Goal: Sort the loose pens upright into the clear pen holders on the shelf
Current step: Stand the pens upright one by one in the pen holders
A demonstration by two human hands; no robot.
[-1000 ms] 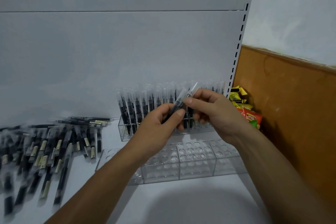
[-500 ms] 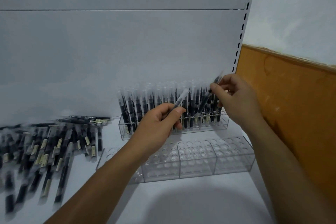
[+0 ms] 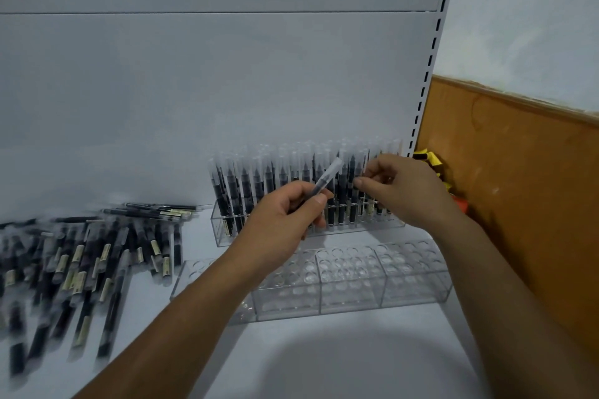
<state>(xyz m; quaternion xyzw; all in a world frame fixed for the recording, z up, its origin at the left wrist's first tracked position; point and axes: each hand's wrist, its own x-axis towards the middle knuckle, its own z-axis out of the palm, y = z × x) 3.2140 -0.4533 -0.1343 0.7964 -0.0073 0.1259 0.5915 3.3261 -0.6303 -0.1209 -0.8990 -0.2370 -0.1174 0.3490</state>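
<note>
At frame centre the left hand is holding a tilted pen, grip closed round its barrel. The right hand, at the rear holder, is showing a grip that cannot be told. The step is calling for righting the pen before lowering it into the front holder

One head-worn camera looks forward and down, close above the white metal shelf, facing the clear acrylic pen holder.
</note>
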